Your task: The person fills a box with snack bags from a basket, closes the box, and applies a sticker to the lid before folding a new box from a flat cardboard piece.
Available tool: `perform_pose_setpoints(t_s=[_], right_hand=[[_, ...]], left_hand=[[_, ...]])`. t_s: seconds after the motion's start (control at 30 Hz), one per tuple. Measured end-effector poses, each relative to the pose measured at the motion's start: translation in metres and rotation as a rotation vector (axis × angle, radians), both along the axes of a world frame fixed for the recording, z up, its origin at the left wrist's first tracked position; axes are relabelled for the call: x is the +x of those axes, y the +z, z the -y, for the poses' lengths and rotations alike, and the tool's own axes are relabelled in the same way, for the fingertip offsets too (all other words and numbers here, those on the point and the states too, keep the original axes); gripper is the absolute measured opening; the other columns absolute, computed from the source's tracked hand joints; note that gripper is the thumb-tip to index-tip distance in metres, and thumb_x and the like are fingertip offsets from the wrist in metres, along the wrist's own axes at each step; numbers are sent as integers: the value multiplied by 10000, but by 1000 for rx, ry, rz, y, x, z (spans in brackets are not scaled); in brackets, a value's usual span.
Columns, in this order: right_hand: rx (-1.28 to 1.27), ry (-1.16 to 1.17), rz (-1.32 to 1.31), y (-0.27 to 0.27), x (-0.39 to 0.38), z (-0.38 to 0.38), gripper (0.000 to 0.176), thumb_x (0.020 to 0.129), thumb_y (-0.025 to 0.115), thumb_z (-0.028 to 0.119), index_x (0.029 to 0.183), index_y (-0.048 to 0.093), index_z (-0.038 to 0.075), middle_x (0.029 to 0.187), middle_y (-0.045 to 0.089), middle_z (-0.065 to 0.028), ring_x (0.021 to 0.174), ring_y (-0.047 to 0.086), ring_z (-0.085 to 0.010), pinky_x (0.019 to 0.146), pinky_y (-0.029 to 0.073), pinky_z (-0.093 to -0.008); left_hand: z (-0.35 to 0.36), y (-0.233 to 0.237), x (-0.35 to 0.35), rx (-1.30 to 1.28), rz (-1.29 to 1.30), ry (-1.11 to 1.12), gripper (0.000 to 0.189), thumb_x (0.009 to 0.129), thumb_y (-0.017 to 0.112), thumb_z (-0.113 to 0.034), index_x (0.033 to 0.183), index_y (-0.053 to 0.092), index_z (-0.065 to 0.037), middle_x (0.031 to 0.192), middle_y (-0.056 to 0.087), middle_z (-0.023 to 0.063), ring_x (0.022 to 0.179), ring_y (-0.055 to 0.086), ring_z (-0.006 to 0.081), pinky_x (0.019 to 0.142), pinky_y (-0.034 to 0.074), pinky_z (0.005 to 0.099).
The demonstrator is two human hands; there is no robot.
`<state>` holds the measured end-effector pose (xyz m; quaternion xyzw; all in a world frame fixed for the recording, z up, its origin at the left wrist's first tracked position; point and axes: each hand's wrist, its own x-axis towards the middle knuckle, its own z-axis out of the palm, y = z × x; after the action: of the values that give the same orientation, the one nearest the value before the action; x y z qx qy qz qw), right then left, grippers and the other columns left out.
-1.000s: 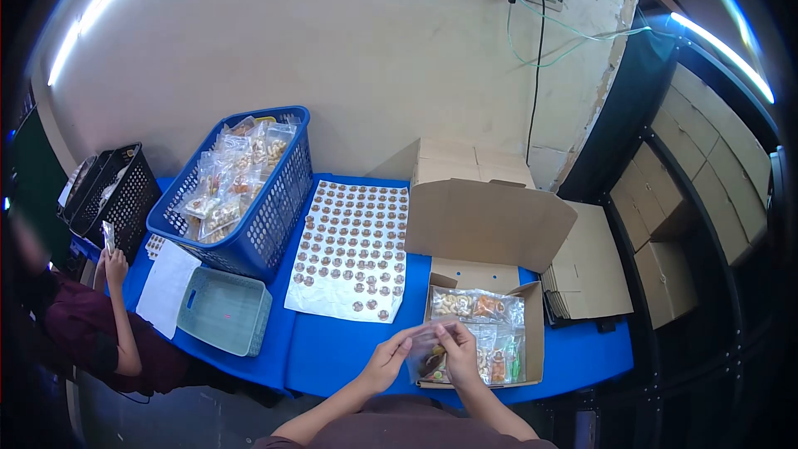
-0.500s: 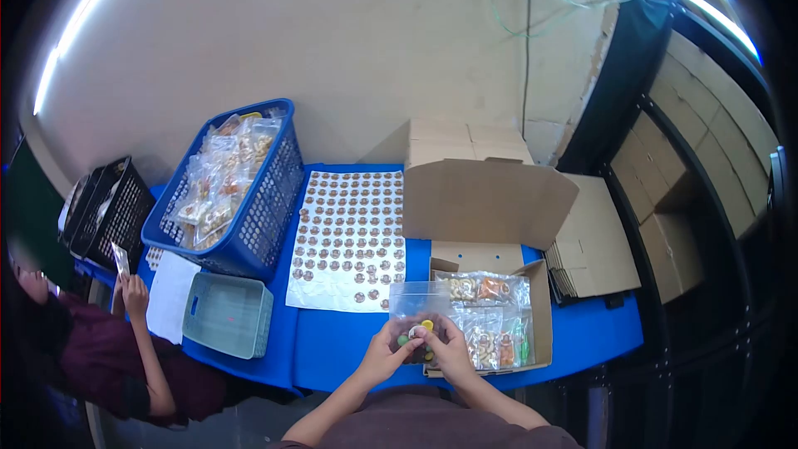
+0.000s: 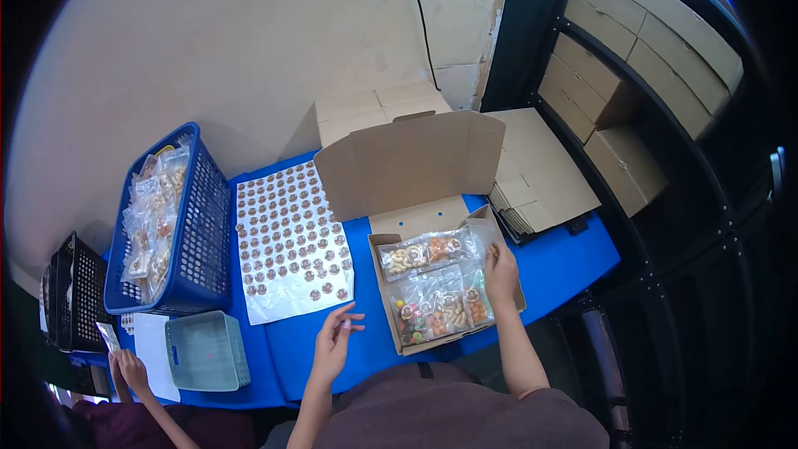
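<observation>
An open cardboard box holds clear packets of pale and orange snacks, in a back row and a front row. Colourful pieces show through plastic at the front left of the box. My right hand is inside the box's right side, its fingers closed on the edge of a clear plastic packet; the fingertips are partly hidden. To the left of the box, above the blue cloth, my left hand has its fingers apart and holds nothing. A sheet of round stickers lies behind it.
A blue basket full of packets and a green tray stand left. Flat cardboard is stacked right, beside black shelving with boxes. At lower left, a co-worker's hands hold a small packet.
My hands have separated: the right moved to the box's right side, the left off to its left. The packet of colourful pieces has left my hands; such pieces now show inside the box. The view has shifted right.
</observation>
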<state>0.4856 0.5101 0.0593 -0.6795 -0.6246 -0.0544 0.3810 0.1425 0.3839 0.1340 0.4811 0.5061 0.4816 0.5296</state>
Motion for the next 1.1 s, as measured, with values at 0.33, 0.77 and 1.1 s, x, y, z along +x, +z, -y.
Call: perform_pose_setpoints(t_s=[0.33, 0.77, 1.1], right_hand=[[-808, -198, -366, -8, 30, 15, 344, 868, 576, 169, 1164, 482, 22, 993, 645, -226, 921, 634, -377, 786, 490, -461], [-604, -173, -335, -40, 32, 26, 430, 886, 570, 316, 1214, 450, 66, 1008, 635, -262, 976, 601, -439, 835, 470, -489], [-518, -71, -296, -45, 13, 38, 481, 912, 523, 208, 1329, 350, 43, 1101, 550, -301, 1009, 548, -466, 892, 441, -491]], left_hand=[[-2, 5, -2, 1, -70, -90, 273, 997, 416, -129, 1201, 540, 4, 1073, 619, 139, 934, 619, 198, 846, 487, 315], [2, 1, -2, -44, -69, -103, 262, 987, 447, -136, 1174, 567, 4, 1053, 643, 119, 924, 621, 168, 823, 480, 290], [5, 6, 5, -77, -136, -198, 256, 953, 524, -120, 1177, 570, -6, 1067, 650, 122, 958, 627, 168, 834, 488, 298]])
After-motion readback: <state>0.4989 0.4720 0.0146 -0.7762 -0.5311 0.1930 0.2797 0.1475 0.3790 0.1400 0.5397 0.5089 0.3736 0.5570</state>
